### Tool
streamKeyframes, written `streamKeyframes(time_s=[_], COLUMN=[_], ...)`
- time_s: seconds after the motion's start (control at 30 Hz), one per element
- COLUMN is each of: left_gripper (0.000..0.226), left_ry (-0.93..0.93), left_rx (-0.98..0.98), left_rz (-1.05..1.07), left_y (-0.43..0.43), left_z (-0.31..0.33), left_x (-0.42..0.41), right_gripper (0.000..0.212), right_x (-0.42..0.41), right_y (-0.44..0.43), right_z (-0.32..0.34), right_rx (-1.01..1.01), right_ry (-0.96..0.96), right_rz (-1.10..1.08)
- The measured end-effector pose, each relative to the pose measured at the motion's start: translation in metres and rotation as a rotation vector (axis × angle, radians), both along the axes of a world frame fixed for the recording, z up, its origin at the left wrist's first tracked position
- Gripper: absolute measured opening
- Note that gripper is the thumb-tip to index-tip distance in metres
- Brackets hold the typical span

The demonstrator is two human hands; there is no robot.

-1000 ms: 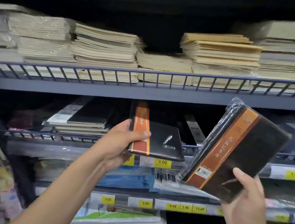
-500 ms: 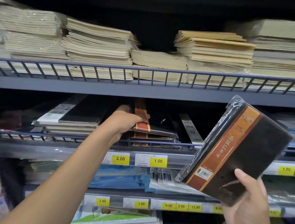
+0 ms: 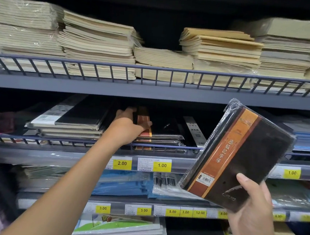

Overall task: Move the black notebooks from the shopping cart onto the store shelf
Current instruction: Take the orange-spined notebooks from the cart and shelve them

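Now left hand (image 3: pixel 126 126) grips notebook (image 3: pixel 149 130) on shelf stack (image 3: pixel 159 141): square edges, release. Right hand (image 3: pixel 252 216) clutches wrapped notebook (image 3: pixel 240 157); keep firm.

A single head-worn wide-angle camera looked forward and slightly upward at the store shelf (image 3: pixel 152 91), close enough that the shelving filled the frame edge to edge and its rails bowed with the lens. It sat about level with the middle tier, so the stacked tan pads (image 3: pixel 100 44) on the upper tier were seen from just below and the price tags (image 3: pixel 162 165) lower down from above. Both forearms entered from the bottom edge, the left hand (image 3: pixel 129 126) reaching deep into the shelf and the right hand (image 3: pixel 250 214) near the lens.
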State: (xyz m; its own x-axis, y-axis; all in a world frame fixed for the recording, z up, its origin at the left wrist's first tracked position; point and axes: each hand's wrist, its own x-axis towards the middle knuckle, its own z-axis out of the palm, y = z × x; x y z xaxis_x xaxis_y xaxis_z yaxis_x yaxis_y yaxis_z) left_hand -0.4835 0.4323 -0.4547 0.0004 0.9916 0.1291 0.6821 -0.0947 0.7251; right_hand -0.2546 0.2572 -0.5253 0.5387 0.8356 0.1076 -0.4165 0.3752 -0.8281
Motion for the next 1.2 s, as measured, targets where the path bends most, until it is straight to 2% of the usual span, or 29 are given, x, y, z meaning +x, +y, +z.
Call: streamKeyframes(time_s=[0.1,0.23,0.3,0.43,0.57,0.63,0.77,0.83,0.93,1.03,1.2], left_gripper=[0.050,0.027,0.024,0.032,0.036,0.037,0.040,0.040,0.047,0.056,0.057], left_ry=[0.025,0.281,0.320,0.304,0.265,0.264,0.247,0.235,0.239,0.250,0.238], left_rx=[0.224,0.585,0.684,0.742,0.789,0.809,0.838,0.851,0.839,0.822,0.794], left_rz=[-0.008,-0.025,-0.021,-0.075,-0.097,-0.098,-0.103,-0.109,-0.108,-0.125,-0.135], left_y=[-0.015,-0.040,-0.045,-0.044,-0.043,-0.042,-0.039,-0.039,-0.040,-0.040,-0.040], left_z=[-0.012,-0.038,-0.053,-0.079,-0.089,-0.093,-0.096,-0.096,-0.096,-0.097,-0.098], left_x=[0.002,-0.002,-0.008,-0.017,-0.019,-0.020,-0.022,-0.023,-0.023,-0.025,-0.025], right_gripper=[0.028,0.028,0.029,0.020,0.022,0.026,0.033,0.032,0.043,0.040,0.057], right_x=[-0.001,-0.003,-0.003,-0.010,-0.025,-0.034,-0.050,-0.053,-0.051,-0.051,-0.051], right_y=[0.001,0.001,0.000,0.001,0.002,0.002,0.004,0.006,0.015,0.033,0.089], right_z=[-0.001,-0.002,-0.002,-0.007,-0.011,-0.011,-0.005,0.005,0.029,0.058,0.088], right_rx=[-0.023,-0.035,-0.037,-0.094,-0.174,-0.213,-0.243,-0.255,-0.250,-0.187,-0.211], right_ry=[-0.025,-0.053,-0.065,-0.136,-0.386,-0.437,-0.416,-0.355,-0.251,-0.361,-0.287], right_rz=[-0.007,-0.010,0.004,-0.027,-0.114,-0.099,-0.018,0.045,0.168,0.300,0.250])
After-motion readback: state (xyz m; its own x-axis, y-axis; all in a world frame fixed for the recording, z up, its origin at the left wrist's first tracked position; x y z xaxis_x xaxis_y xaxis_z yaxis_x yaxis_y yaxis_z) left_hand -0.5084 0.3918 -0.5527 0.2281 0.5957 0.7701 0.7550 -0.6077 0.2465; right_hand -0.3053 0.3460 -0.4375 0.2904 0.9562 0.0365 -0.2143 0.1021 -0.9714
